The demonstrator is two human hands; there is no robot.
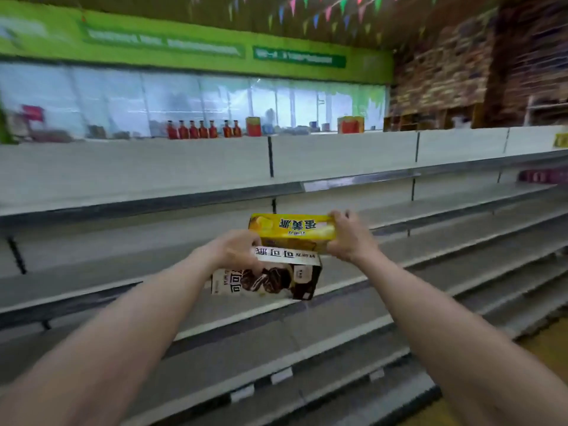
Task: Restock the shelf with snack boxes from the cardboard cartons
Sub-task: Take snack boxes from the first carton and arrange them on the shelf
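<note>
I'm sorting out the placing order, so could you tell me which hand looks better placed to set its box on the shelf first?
Probably the right hand. Its yellow box is held higher and farther forward, over the grey shelf, while the left hand holds the brown-and-white box lower, partly under the yellow one.

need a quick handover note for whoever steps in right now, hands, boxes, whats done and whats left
Left hand: holding the white chocolate-pie snack box.
Right hand: holding the yellow snack box, which sits just above the white one.
Both boxes are in the air in front of the grey shelf, printing upside down.
Done: no snack boxes seen on the tiers ahead.
Left: set both boxes down, then fetch more; the cartons are out of view.
</note>
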